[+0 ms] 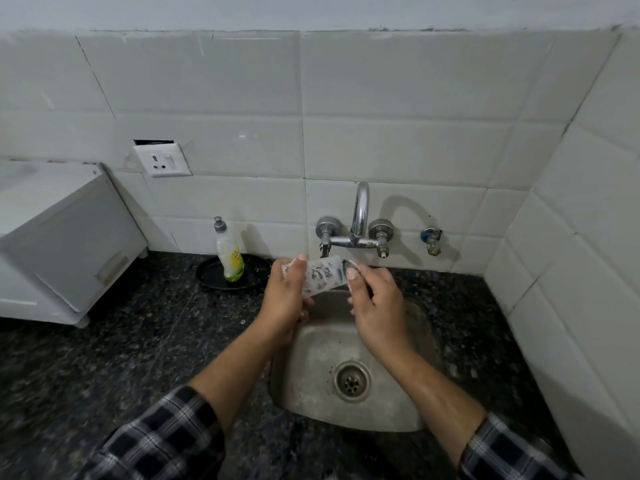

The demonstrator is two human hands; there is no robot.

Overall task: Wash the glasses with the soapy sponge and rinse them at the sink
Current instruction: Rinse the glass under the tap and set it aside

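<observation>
Both hands hang over the far edge of the sink (311, 407), I see: left hand (286, 301) grips the foamy glass (320, 276), tipped sideways just under the tap (360, 216); right hand (376, 304) pinches its rim. Dark counter (104, 358) runs wide to their left; a bottle (230, 256) stands in a black dish (212, 277) by the wall.

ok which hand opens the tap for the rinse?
Right. The left hand grips the glass round its body and carries it; the right hand only pinches the rim, just below the tap.
</observation>
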